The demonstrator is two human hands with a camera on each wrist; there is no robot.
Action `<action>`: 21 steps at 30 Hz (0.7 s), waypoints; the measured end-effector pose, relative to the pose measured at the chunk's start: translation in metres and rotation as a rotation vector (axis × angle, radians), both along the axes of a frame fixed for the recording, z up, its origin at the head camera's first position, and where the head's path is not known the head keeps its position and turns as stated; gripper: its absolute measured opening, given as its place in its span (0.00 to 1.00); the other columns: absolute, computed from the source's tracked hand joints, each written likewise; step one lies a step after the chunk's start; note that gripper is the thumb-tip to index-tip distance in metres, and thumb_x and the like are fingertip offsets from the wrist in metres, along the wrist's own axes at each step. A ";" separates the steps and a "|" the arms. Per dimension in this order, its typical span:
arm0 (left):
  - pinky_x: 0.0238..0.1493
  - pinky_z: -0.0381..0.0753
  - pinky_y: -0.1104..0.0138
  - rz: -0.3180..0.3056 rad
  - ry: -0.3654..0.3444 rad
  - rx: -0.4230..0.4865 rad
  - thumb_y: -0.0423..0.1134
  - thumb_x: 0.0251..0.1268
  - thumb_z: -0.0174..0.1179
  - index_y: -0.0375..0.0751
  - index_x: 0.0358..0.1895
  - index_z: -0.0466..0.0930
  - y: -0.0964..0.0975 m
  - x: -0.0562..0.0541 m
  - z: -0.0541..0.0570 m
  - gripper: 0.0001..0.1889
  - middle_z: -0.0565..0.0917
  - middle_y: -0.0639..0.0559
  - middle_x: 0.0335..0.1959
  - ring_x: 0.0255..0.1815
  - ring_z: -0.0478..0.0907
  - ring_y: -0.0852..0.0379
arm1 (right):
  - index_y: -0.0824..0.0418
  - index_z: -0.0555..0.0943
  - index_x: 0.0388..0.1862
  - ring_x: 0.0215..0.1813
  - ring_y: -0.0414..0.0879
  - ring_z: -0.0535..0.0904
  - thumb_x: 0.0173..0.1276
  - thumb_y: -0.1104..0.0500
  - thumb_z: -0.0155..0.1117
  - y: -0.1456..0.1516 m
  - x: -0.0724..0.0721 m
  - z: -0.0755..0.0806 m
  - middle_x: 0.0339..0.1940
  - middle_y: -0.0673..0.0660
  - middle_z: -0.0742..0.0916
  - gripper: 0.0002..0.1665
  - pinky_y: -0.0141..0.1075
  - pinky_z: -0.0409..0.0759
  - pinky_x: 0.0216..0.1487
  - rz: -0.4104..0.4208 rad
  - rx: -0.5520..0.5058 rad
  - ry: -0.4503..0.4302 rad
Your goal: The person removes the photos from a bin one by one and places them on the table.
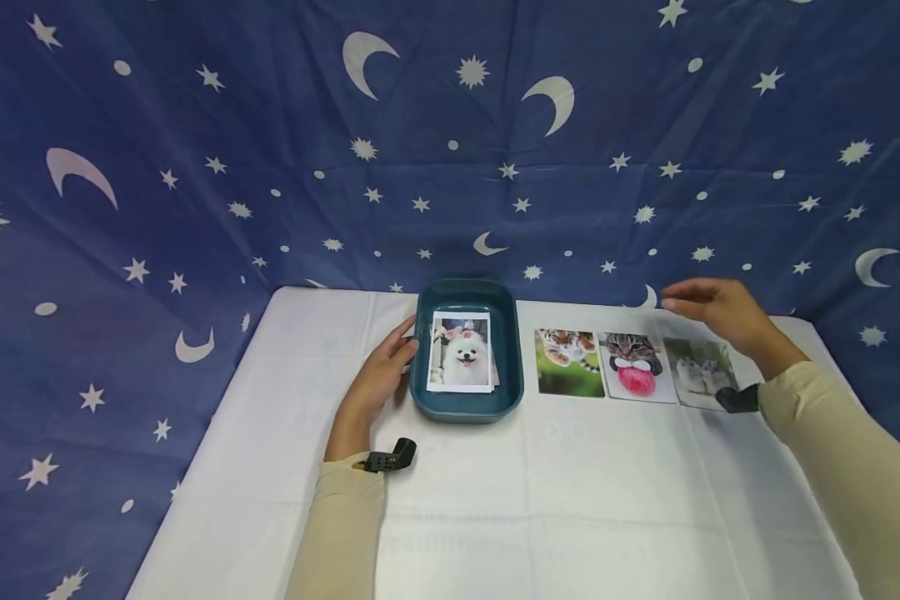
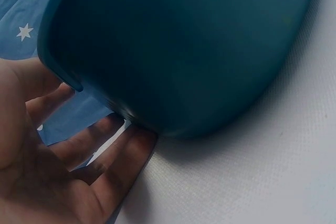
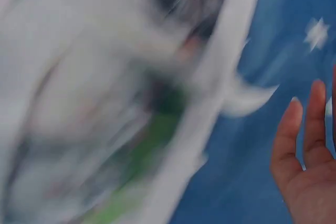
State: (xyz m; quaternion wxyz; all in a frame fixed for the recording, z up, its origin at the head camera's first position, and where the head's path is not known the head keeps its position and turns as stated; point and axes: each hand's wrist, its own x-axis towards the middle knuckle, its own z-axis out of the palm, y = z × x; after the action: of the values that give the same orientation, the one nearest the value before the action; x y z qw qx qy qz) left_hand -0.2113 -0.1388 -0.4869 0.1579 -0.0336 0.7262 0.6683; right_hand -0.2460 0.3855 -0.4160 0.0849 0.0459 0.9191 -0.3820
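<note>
My left hand (image 1: 375, 375) is at the tray (image 1: 508, 354) in the middle of the frame, its fingers spread along the left side; the left wrist view shows fingertips touching the outer wall. Inside the tray the dog card (image 1: 465, 367) lies face up, with the edge of something peeking out beneath it.

To the right of the tray, in a row on the table (image 1: 495, 508), lie the tiger card (image 1: 566, 382), the cat card (image 1: 636, 367) and the grey card (image 1: 697, 371), whose picture I can't make out well. My right hand (image 1: 723, 307) hangs above the grey card toward the upper right, fingers loosely extended and apart, with nothing between them. The right wrist view is too blurred to add much about the cards.

I judge that I'm between placements, working along the row with the grey card its last. If I'm laying cards out, my right hand needs to cross to the tray and pinch the dog card by an edge, while my left steadies the wall.
</note>
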 end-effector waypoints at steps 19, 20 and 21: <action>0.74 0.68 0.45 0.011 -0.004 -0.044 0.50 0.80 0.53 0.79 0.73 0.65 -0.002 -0.005 -0.006 0.25 0.71 0.48 0.73 0.74 0.71 0.44 | 0.63 0.83 0.61 0.55 0.54 0.82 0.68 0.50 0.74 -0.242 -0.053 0.022 0.54 0.58 0.85 0.28 0.54 0.80 0.64 0.364 -0.375 -0.029; 0.74 0.68 0.46 0.010 -0.002 -0.039 0.50 0.80 0.53 0.79 0.73 0.65 -0.001 -0.005 -0.007 0.25 0.72 0.48 0.73 0.73 0.71 0.43 | 0.62 0.83 0.60 0.55 0.53 0.82 0.67 0.50 0.74 -0.250 -0.054 0.020 0.54 0.58 0.85 0.27 0.54 0.80 0.64 0.370 -0.372 -0.031; 0.74 0.69 0.45 0.005 0.002 -0.033 0.50 0.80 0.53 0.78 0.74 0.65 -0.002 -0.006 -0.007 0.25 0.71 0.48 0.73 0.73 0.71 0.43 | 0.61 0.84 0.60 0.55 0.52 0.82 0.67 0.49 0.75 -0.258 -0.055 0.017 0.53 0.58 0.86 0.27 0.54 0.80 0.64 0.374 -0.363 -0.032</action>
State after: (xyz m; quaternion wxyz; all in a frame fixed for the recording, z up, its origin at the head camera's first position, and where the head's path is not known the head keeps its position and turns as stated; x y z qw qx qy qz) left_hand -0.2169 -0.1403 -0.4941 0.1550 -0.0375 0.7373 0.6565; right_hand -0.3010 0.1276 -0.3986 0.1754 -0.1347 0.8265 -0.5177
